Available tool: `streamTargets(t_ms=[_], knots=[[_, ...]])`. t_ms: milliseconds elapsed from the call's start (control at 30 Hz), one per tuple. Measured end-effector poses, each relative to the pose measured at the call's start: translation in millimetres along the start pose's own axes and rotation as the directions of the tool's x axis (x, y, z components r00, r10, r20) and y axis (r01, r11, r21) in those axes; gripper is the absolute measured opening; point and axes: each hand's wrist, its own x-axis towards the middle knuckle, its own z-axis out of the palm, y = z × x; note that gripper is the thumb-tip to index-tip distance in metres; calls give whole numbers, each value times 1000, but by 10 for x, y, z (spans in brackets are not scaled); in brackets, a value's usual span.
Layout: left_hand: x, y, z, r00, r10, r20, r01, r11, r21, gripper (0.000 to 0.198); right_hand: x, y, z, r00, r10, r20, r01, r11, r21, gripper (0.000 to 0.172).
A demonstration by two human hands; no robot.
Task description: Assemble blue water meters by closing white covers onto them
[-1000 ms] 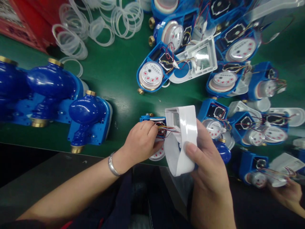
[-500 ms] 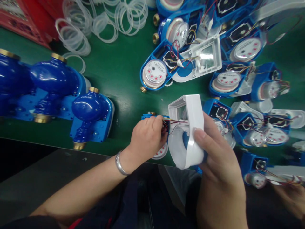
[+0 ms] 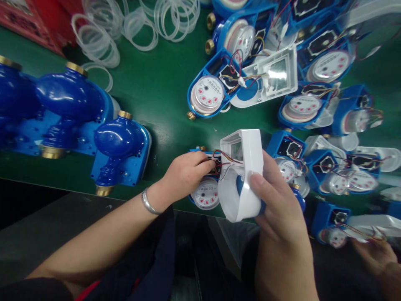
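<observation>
Along the left of the green surface [image 3: 156, 96], glossy blue cast water-meter bodies with brass ends [image 3: 120, 152] are being kept face down, with clear plastic sealing rings [image 3: 97, 39] heaped behind them. At the near edge, the thin coloured wires [image 3: 224, 158] of an open blue meter with a white dial [image 3: 206, 190] are being pinched by the left hand [image 3: 184, 175], its fingers narrowed onto them. Just to the right, a white plastic meter cover with a clear window [image 3: 246, 167] is being gripped upright by the right hand [image 3: 275, 205], fingers wrapped around it. The wires could be strained or trapped under the cover's rim if it is tilted further. Farther right, more open blue meters [image 3: 326, 69] are being crowded together, and another person's hand [image 3: 374, 255] is seen at the corner.
</observation>
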Motion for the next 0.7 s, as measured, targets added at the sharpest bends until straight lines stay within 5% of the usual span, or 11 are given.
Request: streamTargets(t_ms=[200,433,700], knots=[[39,94,0,997,-44,-71,42,999,-21,47,1,48,22,999,-38,-29,37,998,-58,53],[40,90,91,979,-110,-174,121,991,52,24,-53,-2,-9,998,-30,50,37,989,-145,55],[26,5,95,990,-24,-137,43,990,134,29,-93,102,-85,998,-31,47,39,985,-170,53]])
